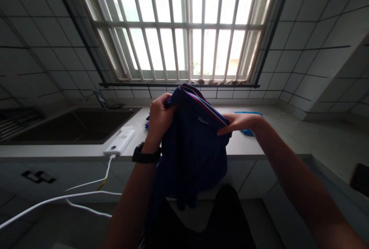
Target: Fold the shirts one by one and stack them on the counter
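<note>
A navy blue garment [196, 145] hangs in front of me between my two hands. Its top edge carries a red and white stripe and gapes slightly, and a small white mark sits just below it. My left hand [162, 119] is closed on the upper left corner of the cloth. At the right end of the striped edge, my right hand [238, 121] pinches the fabric, thumb below. The lower folds drop past the counter front and blur into shadow, so I cannot tell the garment's exact kind.
A white power bank [120, 141] with a cable lies on the counter [276, 133], right of a dark sink [69, 126] with a faucet [100, 100]. A blue item [248, 132] lies behind my right hand. Some dark cloth [147, 122] shows behind my left hand. A barred window [187, 26] is ahead.
</note>
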`<move>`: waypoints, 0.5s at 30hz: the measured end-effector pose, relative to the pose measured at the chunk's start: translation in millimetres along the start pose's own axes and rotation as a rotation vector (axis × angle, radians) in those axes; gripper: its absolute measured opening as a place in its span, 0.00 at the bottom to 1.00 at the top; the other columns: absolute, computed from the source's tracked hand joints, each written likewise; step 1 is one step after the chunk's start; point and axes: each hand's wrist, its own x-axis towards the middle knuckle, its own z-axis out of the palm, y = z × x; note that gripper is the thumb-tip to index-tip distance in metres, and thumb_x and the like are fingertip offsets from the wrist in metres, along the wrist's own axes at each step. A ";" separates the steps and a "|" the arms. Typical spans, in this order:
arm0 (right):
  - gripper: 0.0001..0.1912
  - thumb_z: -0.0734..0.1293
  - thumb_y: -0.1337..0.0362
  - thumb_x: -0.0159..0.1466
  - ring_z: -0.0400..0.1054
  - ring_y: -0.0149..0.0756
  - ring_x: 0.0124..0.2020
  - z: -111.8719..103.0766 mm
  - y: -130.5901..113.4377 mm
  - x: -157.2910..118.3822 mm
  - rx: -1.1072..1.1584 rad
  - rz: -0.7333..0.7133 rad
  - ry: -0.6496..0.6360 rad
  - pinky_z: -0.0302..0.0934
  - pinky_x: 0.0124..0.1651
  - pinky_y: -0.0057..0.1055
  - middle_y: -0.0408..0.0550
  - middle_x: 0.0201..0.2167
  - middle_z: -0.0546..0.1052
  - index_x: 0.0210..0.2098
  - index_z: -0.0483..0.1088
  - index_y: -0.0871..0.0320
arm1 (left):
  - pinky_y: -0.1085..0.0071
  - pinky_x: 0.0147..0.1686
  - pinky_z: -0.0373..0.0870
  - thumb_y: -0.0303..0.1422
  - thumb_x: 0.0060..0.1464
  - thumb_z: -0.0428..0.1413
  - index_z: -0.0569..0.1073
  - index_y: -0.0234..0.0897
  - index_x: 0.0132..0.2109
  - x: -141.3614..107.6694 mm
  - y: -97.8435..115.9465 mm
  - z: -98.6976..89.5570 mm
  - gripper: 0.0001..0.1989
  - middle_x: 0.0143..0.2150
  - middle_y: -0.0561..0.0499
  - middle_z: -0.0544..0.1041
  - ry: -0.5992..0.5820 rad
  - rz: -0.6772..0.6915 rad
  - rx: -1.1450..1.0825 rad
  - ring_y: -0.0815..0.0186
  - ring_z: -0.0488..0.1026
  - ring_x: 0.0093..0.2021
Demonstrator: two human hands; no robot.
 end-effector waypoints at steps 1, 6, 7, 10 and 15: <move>0.27 0.76 0.55 0.60 0.76 0.39 0.42 -8.6 -3.4 -1.8 -0.076 -0.035 0.063 0.74 0.42 0.32 0.49 0.44 0.81 0.55 0.73 0.59 | 0.72 0.35 0.69 0.39 0.54 0.63 0.76 0.37 0.33 1.6 -0.4 -4.2 0.10 0.28 0.55 0.75 0.008 0.004 0.060 0.65 0.71 0.35; 0.17 0.68 0.60 0.67 0.75 0.44 0.48 -27.7 -16.5 12.9 -0.580 -0.115 0.777 0.70 0.52 0.39 0.50 0.45 0.81 0.54 0.76 0.56 | 0.69 0.34 0.72 0.47 0.52 0.66 0.77 0.38 0.37 -11.9 6.7 -15.1 0.16 0.31 0.51 0.79 -0.281 0.017 -0.030 0.61 0.75 0.35; 0.15 0.67 0.60 0.68 0.75 0.45 0.50 -23.9 -18.0 19.1 -0.622 -0.157 0.921 0.69 0.54 0.40 0.51 0.46 0.81 0.52 0.77 0.55 | 0.67 0.34 0.73 0.49 0.50 0.67 0.78 0.38 0.37 -16.4 8.0 -15.4 0.19 0.31 0.50 0.79 -0.409 0.039 -0.098 0.60 0.76 0.35; 0.17 0.64 0.54 0.69 0.74 0.44 0.53 -7.4 -21.8 34.2 -0.528 -0.394 1.051 0.67 0.59 0.40 0.52 0.48 0.81 0.49 0.77 0.55 | 0.64 0.35 0.75 0.55 0.51 0.66 0.77 0.38 0.35 -22.5 4.3 -8.7 0.23 0.31 0.47 0.80 -0.590 0.076 -0.242 0.58 0.78 0.35; 0.19 0.65 0.46 0.68 0.73 0.47 0.55 6.5 -28.2 39.2 -0.302 -0.462 0.704 0.68 0.60 0.42 0.48 0.49 0.81 0.48 0.79 0.49 | 0.64 0.45 0.76 0.50 0.37 0.75 0.78 0.39 0.47 -20.0 -19.6 29.8 0.33 0.45 0.45 0.82 -0.413 0.026 -0.251 0.57 0.79 0.47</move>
